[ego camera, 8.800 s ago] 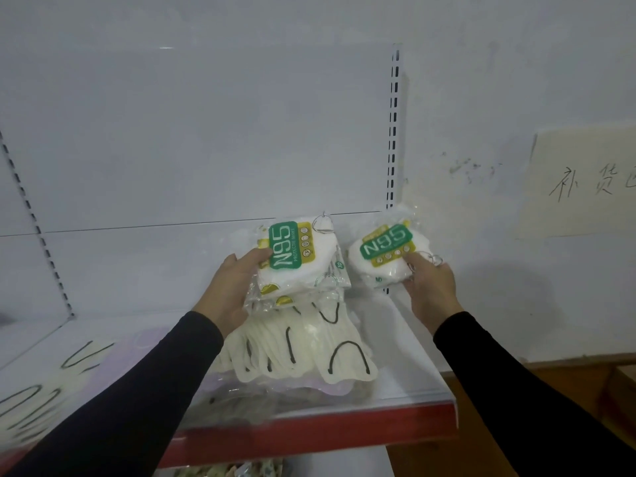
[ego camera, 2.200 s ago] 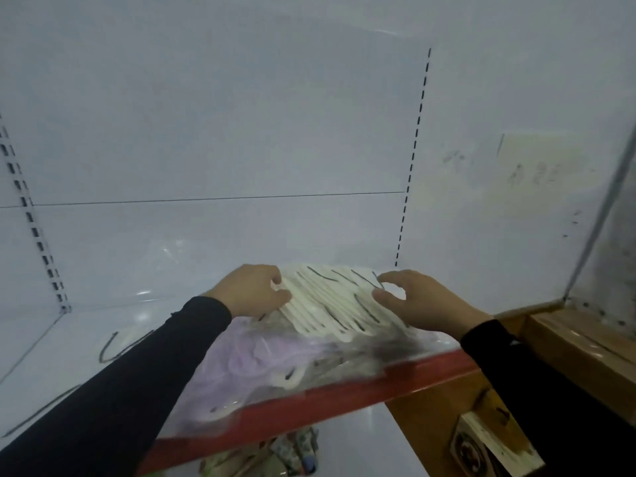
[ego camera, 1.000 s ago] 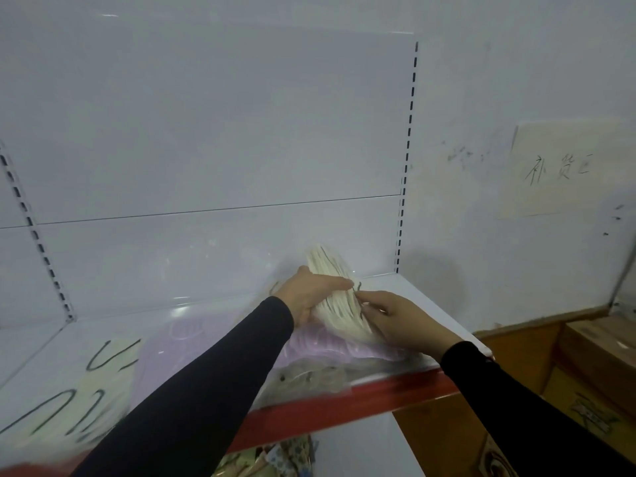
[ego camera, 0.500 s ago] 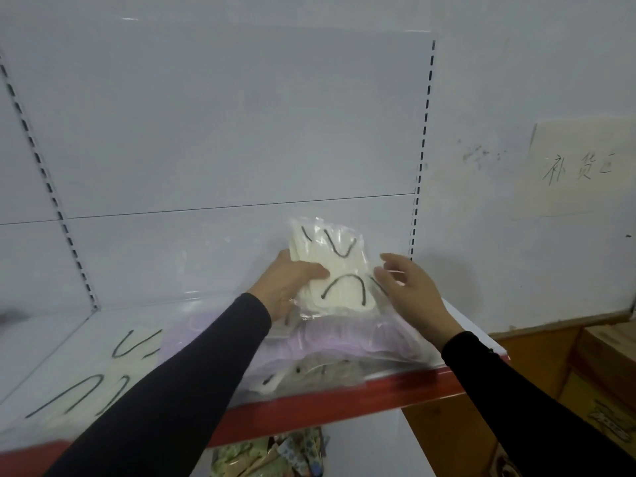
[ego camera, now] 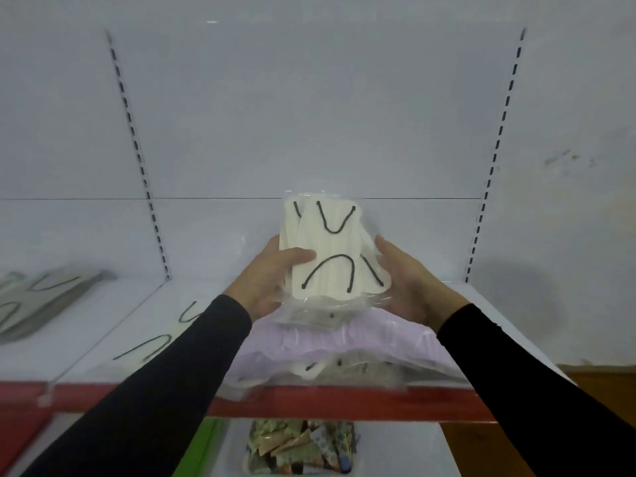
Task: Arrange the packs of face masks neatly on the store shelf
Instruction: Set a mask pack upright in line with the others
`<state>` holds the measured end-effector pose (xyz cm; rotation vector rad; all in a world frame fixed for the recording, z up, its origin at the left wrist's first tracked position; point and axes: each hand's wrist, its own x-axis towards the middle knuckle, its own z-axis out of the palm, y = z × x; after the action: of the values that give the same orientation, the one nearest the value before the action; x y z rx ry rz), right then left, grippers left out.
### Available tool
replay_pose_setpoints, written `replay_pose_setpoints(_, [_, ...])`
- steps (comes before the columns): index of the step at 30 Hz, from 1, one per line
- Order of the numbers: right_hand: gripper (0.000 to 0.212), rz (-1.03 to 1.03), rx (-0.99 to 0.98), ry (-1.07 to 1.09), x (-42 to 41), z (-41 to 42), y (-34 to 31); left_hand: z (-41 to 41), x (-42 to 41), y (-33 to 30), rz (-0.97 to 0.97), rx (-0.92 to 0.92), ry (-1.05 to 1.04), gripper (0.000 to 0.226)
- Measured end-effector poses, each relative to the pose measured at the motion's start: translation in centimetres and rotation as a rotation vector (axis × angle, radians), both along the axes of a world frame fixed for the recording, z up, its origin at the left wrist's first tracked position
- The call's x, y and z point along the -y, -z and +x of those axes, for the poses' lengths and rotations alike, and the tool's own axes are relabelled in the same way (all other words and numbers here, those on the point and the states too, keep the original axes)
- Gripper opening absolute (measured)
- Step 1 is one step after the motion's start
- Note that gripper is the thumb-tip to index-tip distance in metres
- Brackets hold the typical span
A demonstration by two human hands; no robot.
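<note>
Both hands, left [ego camera: 272,273] and right [ego camera: 409,280], grip the upright pack [ego camera: 330,249] by its sides, long axis vertical, directly above the shelf [ego camera: 488,318] pile.

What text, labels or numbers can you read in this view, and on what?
None can be read.
Mask pack held between left hand and right hand: clear wrap, cream masks with black ear loops, no print showing.
Lilac pack under it: no label visible.
Printed packets on the lower shelf: patterned, too blurred to read.
Red shelf edge: no price tag.
</note>
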<state>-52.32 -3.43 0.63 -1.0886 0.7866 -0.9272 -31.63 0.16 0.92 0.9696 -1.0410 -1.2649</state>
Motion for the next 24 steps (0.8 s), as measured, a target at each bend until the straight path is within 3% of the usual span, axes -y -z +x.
replay_pose_setpoints(5, [0.050, -0.073, -0.126, -0.136, -0.6, 5.8, 0.7, 2.2, -1.6, 1.2, 0.052, -0.083, -0.038, 0.038])
replay_pose_setpoints(12, [0.057, -0.229, -0.280, -0.133, -2.3, 11.5, 1.4, 8.4, -3.3, 1.7, 0.033, -0.027, -0.061, 0.067])
replay_pose_setpoints(14, [0.043, -0.281, -0.268, -0.074, -2.7, 13.2, 1.2, 10.3, -4.1, 1.8, 0.028, -0.004, -0.035, 0.059])
replay_pose_setpoints(18, [0.065, -0.362, -0.426, 0.021, -4.4, 18.9, 1.2, 15.1, -4.9, 2.0, 0.062, 0.046, 0.030, 0.042])
replay_pose_setpoints(24, [0.052, -0.465, -0.517, 0.067, -7.0, 24.7, 1.7, 22.3, -5.3, 2.8, 0.047, 0.077, 0.040, 0.033])
